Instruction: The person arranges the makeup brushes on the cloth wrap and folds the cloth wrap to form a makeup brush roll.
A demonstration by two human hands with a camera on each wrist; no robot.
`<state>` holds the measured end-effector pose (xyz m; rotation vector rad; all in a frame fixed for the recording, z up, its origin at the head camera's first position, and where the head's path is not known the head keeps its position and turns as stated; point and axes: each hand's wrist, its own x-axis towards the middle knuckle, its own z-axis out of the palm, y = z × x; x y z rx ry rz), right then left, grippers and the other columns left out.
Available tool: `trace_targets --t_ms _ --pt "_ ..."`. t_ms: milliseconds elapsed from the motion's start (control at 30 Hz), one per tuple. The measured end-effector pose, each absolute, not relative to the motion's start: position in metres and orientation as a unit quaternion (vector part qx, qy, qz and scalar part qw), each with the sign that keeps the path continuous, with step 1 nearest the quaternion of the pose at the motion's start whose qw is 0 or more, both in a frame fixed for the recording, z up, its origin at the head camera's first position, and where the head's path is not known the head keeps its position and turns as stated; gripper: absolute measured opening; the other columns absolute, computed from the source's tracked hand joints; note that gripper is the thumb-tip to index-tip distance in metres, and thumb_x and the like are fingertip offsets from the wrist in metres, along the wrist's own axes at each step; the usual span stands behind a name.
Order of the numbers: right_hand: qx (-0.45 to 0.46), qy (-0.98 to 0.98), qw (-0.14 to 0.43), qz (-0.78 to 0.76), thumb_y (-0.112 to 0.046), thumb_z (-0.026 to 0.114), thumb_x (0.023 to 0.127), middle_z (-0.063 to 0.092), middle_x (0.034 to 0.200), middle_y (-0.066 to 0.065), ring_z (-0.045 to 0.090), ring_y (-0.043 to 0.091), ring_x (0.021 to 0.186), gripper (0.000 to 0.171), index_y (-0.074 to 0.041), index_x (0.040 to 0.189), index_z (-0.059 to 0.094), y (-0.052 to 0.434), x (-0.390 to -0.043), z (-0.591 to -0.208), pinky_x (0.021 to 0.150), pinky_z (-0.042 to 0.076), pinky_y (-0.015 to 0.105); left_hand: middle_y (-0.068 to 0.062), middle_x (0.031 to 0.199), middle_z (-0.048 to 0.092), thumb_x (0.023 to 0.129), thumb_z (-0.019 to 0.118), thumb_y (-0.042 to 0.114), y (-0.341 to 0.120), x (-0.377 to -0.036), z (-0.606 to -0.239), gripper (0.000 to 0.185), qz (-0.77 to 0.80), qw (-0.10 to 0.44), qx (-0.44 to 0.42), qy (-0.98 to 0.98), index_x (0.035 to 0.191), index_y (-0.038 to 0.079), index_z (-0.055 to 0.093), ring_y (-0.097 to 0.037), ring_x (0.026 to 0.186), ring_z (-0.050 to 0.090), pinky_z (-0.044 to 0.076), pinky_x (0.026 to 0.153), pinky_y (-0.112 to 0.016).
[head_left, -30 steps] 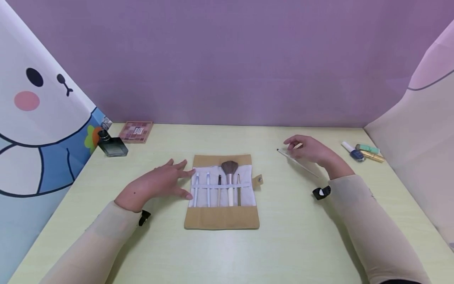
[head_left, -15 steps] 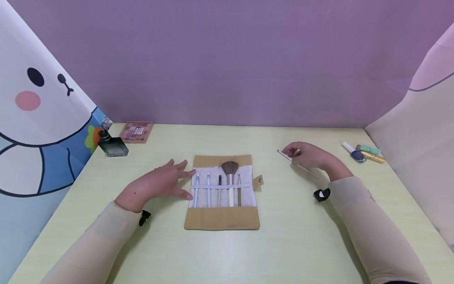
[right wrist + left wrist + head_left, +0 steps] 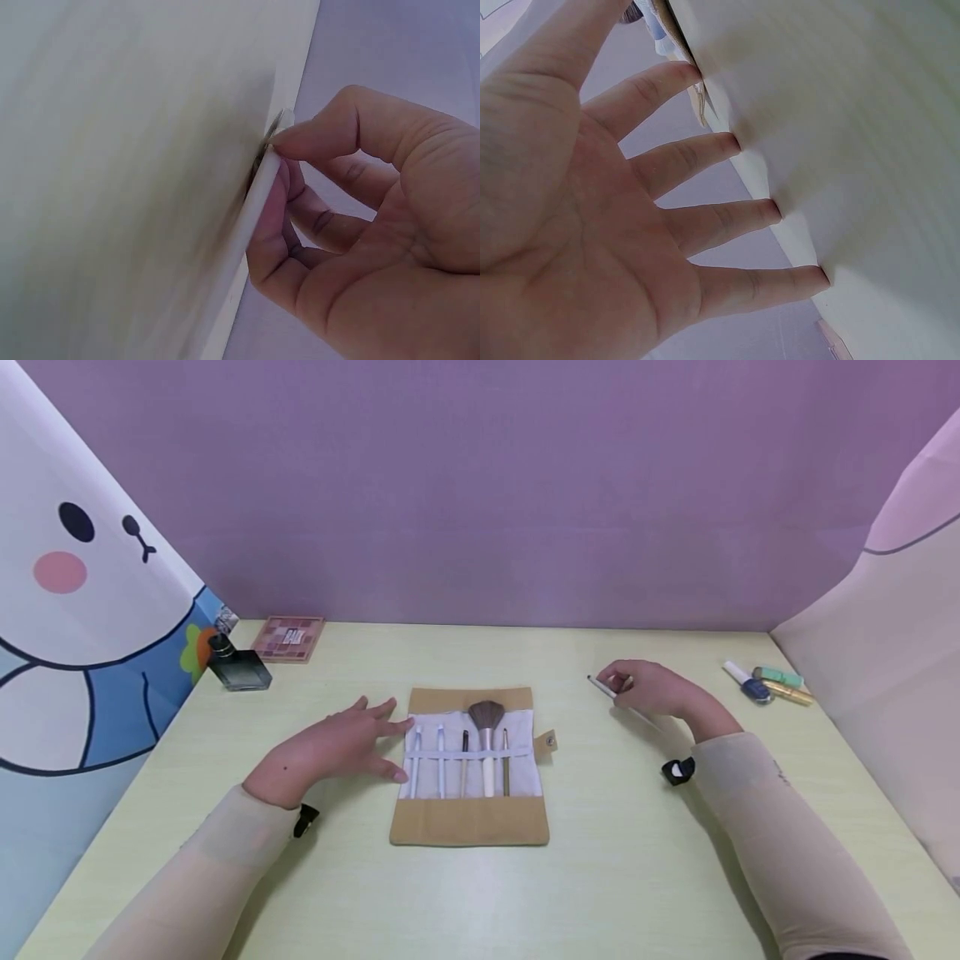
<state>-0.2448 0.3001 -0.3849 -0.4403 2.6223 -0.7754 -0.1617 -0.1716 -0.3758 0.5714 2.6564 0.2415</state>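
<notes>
Far left of the head view: a panel with a cartoon rabbit (image 3: 67,610) is leaning along the table edge. Just right of it, upper left of the table (image 3: 637,877), a dark glass bottle (image 3: 236,667) is standing, with an eyeshadow palette (image 3: 288,637) lying behind it near the purple wall.

Left of centre: the left hand (image 3: 330,747) is lying flat, palm down, fingers spread and straight, holding nothing. Its fingertips are touching the left edge of the brush roll (image 3: 468,822). The left wrist view is showing the same hand (image 3: 592,217) wide open, fingertips (image 3: 769,212) pressing on the pale table surface.

Centre: the tan brush roll is lying unrolled and flat. Five brushes are sitting upright under a white strap on its white lining; the big powder brush (image 3: 487,727) is second from the right, two white-handled ones at the left.

Right of centre: the right hand (image 3: 652,689) is pinching a thin white brush (image 3: 626,708) between thumb and fingers, well apart from the roll. The brush is slanting, dark tip toward the upper left, handle running down-right under the hand. The right wrist view is showing the curled fingers (image 3: 330,135) gripping the white brush (image 3: 255,202) close against the table.

Far right, upper edge of the table: three small bottles (image 3: 768,682), blue, green and gold, are lying together.
</notes>
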Motion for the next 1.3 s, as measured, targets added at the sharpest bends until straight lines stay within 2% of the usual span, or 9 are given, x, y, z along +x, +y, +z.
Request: trace_targets --t_ms 133,233,467,600,767,967,1300 --pt "-0.148 0.934 0.183 -0.27 -0.003 0.066 0.096 0.07 0.13 0.025 0.067 0.038 0.122 0.047 0.001 0.143 0.061 0.296 -0.244 -0.382 0.101 0.058 0.048 -0.026 0.174 0.03 0.082 0.085 0.061 -0.172 -0.162 -0.376 0.095 0.088 0.206 0.204 0.953 0.16 0.02 0.05 -0.065 0.157 0.023 0.041 0.117 -0.075" --pt "-0.144 0.934 0.178 -0.275 -0.003 0.065 0.096 0.069 0.129 0.025 0.068 0.037 0.12 0.049 0.002 0.145 0.059 0.293 -0.244 -0.379 0.097 0.058 0.043 -0.026 0.174 0.03 0.082 0.085 0.061 -0.172 -0.162 -0.377 0.095 0.088 0.206 0.203 0.953 0.161 0.021 0.05 -0.065 0.157 0.023 0.041 0.117 -0.076" --pt "-0.133 0.908 0.189 -0.349 -0.001 0.064 0.097 0.065 0.123 0.023 0.067 0.021 0.101 0.053 0.005 0.149 0.055 0.287 -0.243 -0.373 0.082 0.06 0.029 -0.026 0.174 0.03 0.082 0.085 0.06 -0.172 -0.162 -0.376 0.095 0.088 0.206 0.202 0.953 0.16 0.021 0.05 -0.065 0.157 0.023 0.041 0.117 -0.076" --pt "-0.125 0.882 0.199 -0.409 0.0 0.063 0.096 0.062 0.127 0.023 0.066 0.015 0.097 0.057 0.004 0.151 0.052 0.285 -0.243 -0.369 0.084 0.061 0.026 -0.026 0.174 0.03 0.082 0.085 0.06 -0.171 -0.162 -0.375 0.095 0.088 0.208 0.202 0.953 0.16 0.021 0.05 -0.065 0.157 0.023 0.041 0.117 -0.075" --pt "-0.11 0.848 0.198 -0.479 -0.001 0.065 0.098 0.058 0.13 0.019 0.068 0.015 0.101 0.057 0.003 0.152 0.048 0.279 -0.243 -0.365 0.089 0.063 0.026 -0.026 0.174 0.03 0.082 0.085 0.06 -0.171 -0.162 -0.375 0.094 0.088 0.209 0.201 0.953 0.16 0.02 0.05 -0.064 0.157 0.022 0.041 0.117 -0.075" --pt "-0.09 0.794 0.179 -0.574 0.008 0.062 0.097 0.055 0.123 0.013 0.071 0.014 0.098 0.055 0.008 0.147 0.04 0.267 -0.244 -0.357 0.092 0.066 0.032 -0.026 0.174 0.03 0.082 0.085 0.06 -0.171 -0.163 -0.376 0.095 0.088 0.209 0.202 0.953 0.16 0.02 0.05 -0.065 0.157 0.022 0.041 0.118 -0.075" --pt "-0.069 0.739 0.133 -0.657 0.011 0.062 0.099 0.056 0.112 0.011 0.074 0.018 0.094 0.034 0.002 0.125 0.042 0.24 -0.243 -0.344 0.092 0.066 0.032 -0.027 0.174 0.03 0.082 0.085 0.06 -0.171 -0.162 -0.374 0.095 0.087 0.209 0.203 0.953 0.16 0.02 0.05 -0.065 0.157 0.023 0.041 0.117 -0.075"
